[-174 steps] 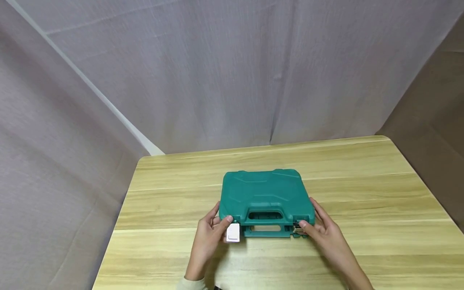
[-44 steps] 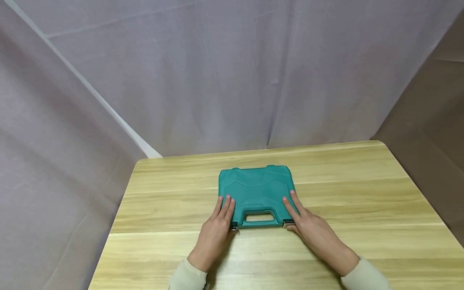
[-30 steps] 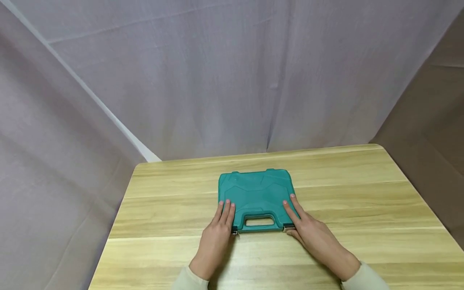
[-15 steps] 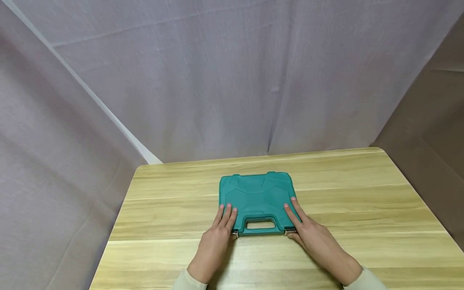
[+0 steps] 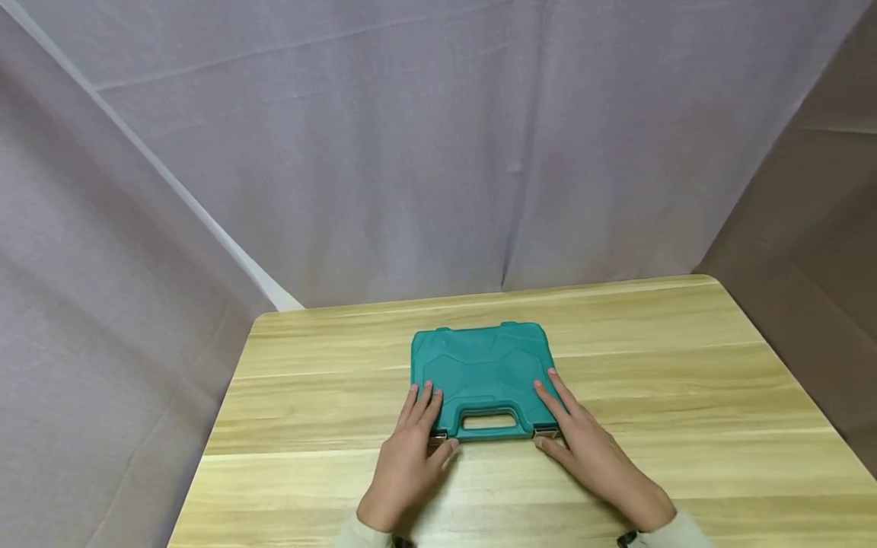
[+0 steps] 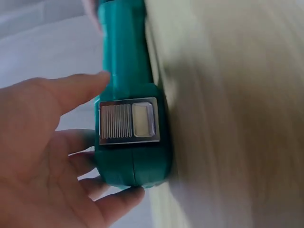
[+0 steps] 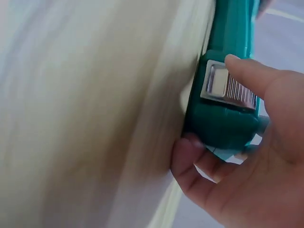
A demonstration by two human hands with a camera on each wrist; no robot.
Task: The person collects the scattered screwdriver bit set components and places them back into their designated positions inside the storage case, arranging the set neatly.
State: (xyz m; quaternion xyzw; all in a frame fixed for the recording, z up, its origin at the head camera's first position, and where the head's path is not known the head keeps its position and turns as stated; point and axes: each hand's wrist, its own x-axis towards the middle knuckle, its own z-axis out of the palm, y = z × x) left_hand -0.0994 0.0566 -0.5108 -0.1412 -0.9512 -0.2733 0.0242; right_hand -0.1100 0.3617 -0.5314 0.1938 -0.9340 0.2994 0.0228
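A green plastic carrying case (image 5: 486, 365) lies flat on the wooden table, handle side toward me, lid down. My left hand (image 5: 404, 460) rests on its front left corner, fingers extended over the lid. The left thumb (image 6: 88, 90) sits at the front edge, beside the left metal latch (image 6: 128, 121), which lies flat against the case. On the opposite corner, my right hand (image 5: 592, 453) lays straight fingers on the lid. Its thumb (image 7: 251, 73) touches the right metal latch (image 7: 228, 85), also flat against the front. The little finger (image 7: 190, 156) bends at the case's lower side edge.
The wooden table (image 5: 315, 396) extends around the case on all sides. Grey cloth (image 5: 384, 167) hangs behind the table and on the left; a brown cloth panel (image 5: 815, 251) stands along the right.
Earliest, the case was lifted and tilted, latches folded out, gripped at its front corners. Now it lies flat with latches folded in. Lately the left thumb has come out from below the left latch.
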